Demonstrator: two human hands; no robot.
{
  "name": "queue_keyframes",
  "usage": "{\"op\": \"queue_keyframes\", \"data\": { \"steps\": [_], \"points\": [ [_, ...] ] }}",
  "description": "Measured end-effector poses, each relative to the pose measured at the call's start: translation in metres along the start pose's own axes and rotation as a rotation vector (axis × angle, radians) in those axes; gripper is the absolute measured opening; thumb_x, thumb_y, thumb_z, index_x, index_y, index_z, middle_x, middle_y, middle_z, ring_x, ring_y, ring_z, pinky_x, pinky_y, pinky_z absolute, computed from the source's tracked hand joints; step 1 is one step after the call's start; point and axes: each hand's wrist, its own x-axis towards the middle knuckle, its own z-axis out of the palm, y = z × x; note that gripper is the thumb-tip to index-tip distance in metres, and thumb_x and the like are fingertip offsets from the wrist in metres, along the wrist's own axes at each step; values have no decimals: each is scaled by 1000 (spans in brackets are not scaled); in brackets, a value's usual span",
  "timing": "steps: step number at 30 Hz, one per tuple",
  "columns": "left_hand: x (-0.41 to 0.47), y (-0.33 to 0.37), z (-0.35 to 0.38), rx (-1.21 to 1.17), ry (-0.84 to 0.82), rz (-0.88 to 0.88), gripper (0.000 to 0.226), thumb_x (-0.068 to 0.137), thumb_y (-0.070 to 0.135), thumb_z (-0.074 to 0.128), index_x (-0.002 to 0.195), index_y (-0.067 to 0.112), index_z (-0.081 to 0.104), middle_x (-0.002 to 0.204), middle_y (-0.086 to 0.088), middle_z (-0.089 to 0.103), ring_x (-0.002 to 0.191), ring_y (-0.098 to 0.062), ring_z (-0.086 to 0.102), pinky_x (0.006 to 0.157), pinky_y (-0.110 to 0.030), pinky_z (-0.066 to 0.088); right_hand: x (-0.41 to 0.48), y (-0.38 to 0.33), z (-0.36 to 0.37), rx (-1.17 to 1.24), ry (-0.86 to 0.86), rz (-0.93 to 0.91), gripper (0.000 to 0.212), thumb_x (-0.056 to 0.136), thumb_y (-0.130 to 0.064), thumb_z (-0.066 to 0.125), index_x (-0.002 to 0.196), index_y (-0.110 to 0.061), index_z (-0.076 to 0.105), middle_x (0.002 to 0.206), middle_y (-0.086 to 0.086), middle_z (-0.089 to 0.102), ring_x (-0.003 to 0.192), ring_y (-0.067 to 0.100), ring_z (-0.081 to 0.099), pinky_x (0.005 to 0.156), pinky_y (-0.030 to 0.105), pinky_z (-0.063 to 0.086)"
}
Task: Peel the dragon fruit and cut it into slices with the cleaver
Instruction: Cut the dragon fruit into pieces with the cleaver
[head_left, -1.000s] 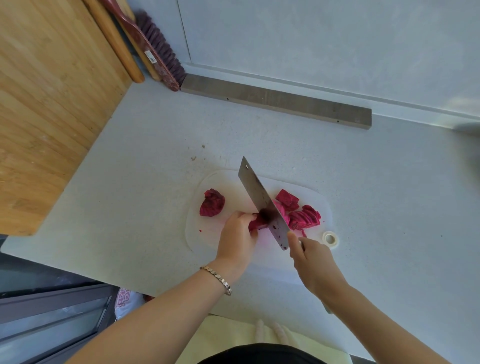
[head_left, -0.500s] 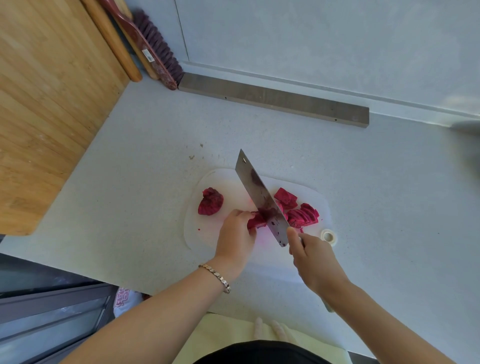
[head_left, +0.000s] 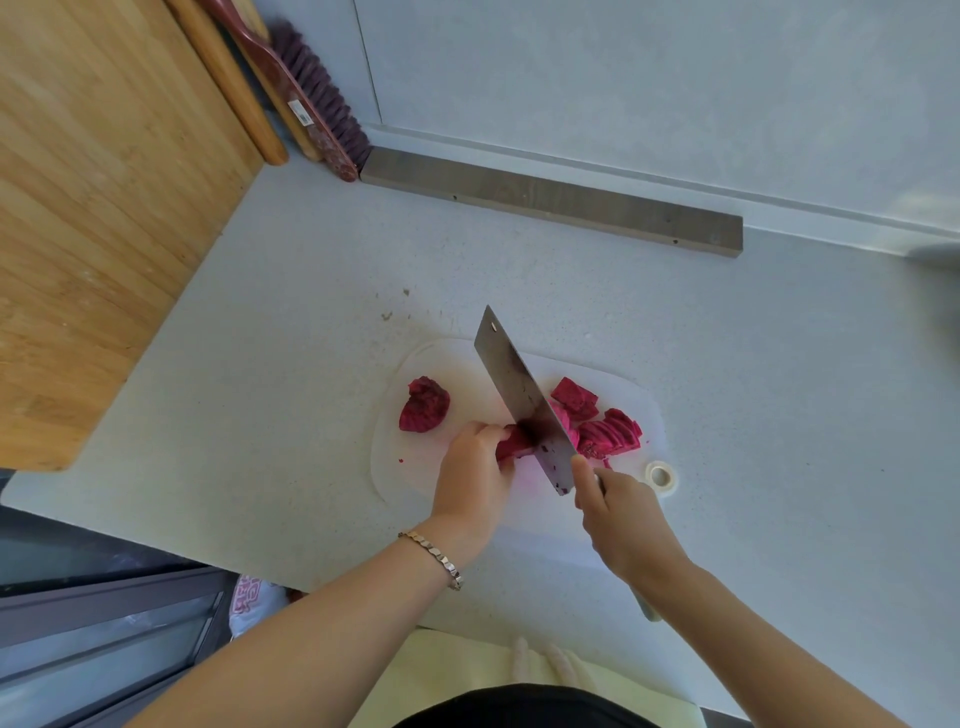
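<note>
While the left hand (head_left: 470, 467) curls its fingers over a peeled magenta piece of dragon fruit (head_left: 511, 446) and pins it to the white translucent plastic cutting board (head_left: 400, 467), the right hand (head_left: 618, 512) is wrapped round the handle of the rectangular steel cleaver (head_left: 519, 395), forefinger stretched toward the blade. The blade's edge sits in the fruit right at the left fingertips, its tip angled away from the person, with dark juice specks on the steel.

Just beyond the right hand, on the far side of the blade, lies a fan of cut magenta slices (head_left: 608, 436). Past the left hand and a little to its left rests a separate magenta chunk (head_left: 423, 405). A small white ring (head_left: 661, 475) lies just right of the right hand.

A silver link bracelet (head_left: 434, 558) circles the left wrist. Far off beyond the left hand, a red-backed bristle brush (head_left: 332, 111) carries a white sticker (head_left: 300, 111), its print too small to read. Red printing on a white item (head_left: 249, 597) under the left forearm is also illegible.
</note>
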Motion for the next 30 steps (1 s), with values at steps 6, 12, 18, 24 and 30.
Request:
{"op": "queue_keyframes", "data": {
  "steps": [6,12,18,24,30],
  "points": [
    [0,-1,0,29,6,0,30,85,2,58,114,6,63,111,-8,60,102,-22,57,91,-23,44,-11,-4,-9,49,12,-23,50,95,-46,33,67,-7,44,59,8,38,55,19,34,54,30,30],
    [0,1,0,5,0,-4,28,84,-1,55,108,8,66,107,-9,59,97,-23,58,85,-21,43,-3,-3,1,-11,-6,-18,50,96,-46,32,65,-7,42,60,10,41,55,20,37,55,31,32],
    [-1,0,0,-13,7,1,27,84,0,56,108,10,66,106,-7,59,97,-22,58,84,-20,43,5,-3,9,-105,-4,-25,51,98,-42,30,59,-10,34,58,6,40,54,17,35,57,32,32],
    [1,-1,0,21,11,6,28,84,1,56,109,9,66,106,-9,60,99,-23,58,86,-23,44,-5,-6,-5,15,0,-24,49,94,-47,32,66,-8,40,58,7,37,54,19,34,54,32,31],
    [1,-2,1,55,6,-5,29,85,3,57,113,6,63,112,-8,59,103,-22,57,89,-21,40,-12,-13,-9,23,-6,-50,47,95,-45,34,65,-8,39,57,7,35,53,19,32,53,31,30]
  ]
}}
